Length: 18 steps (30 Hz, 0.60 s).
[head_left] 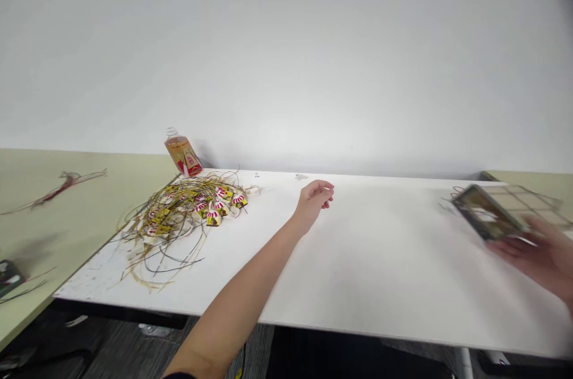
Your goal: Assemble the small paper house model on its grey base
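Note:
My left hand (316, 197) hovers over the middle of the white table, fingers loosely bent and nothing visible between them. At the far right, my right hand (544, 253) grips a dark-edged rectangular case (486, 212), tilted and blurred. Its inside looks brownish with a pale patch, and thin reddish wires (457, 191) show by its far corner. A stack of beige blocks (528, 203) with dark lines lies just behind the case; whether they touch is unclear. Left of my left hand lies a tangled heap of wired parts (219, 206), yellow with red-and-white striped tops.
An amber drink bottle (183, 154) leans at the back left of the white table (358, 283). On the pale green table (89, 200) to the left are a bundle of red wires (67, 183) and a black case (9, 277) with wires. A wall rises behind.

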Tool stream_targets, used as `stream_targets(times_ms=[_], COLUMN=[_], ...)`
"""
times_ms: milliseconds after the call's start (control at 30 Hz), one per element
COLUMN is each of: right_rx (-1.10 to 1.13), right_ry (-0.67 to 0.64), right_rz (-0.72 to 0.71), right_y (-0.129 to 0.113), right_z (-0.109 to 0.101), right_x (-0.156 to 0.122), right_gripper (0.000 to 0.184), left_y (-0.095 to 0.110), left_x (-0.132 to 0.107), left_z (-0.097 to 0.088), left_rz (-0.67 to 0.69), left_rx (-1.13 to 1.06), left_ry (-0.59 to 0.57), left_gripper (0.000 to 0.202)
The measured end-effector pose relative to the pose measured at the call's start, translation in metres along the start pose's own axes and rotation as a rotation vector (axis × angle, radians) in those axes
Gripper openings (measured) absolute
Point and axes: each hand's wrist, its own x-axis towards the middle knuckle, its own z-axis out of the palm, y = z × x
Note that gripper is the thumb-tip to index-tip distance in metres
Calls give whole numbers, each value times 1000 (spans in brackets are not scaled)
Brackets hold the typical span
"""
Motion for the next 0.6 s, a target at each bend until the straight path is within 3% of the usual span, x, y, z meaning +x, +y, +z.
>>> stream_targets(times_ms=[100, 233, 333, 467, 600], right_rx=[-56, -95, -74, -84, -233], right_ry=[-166, -432, -555, -575, -577], right_rz=[20, 37, 20, -238, -470], right_y=[13, 32, 54, 94, 121], right_z=[62, 149, 197, 225, 216], right_x=[-11, -40, -61, -82, -86], right_gripper=[10, 29, 36, 54, 68], left_y=[1, 0, -3, -4, -1], left_x=[1, 0, -4, -12, -16], left_z=[-2, -5, -7, -11, -12], left_rz=[11, 39, 153, 356, 562], left_rx=[0, -6, 60, 339, 630], left_ry=[39, 103, 183, 282, 272], left_gripper=[26, 33, 43, 65, 90])
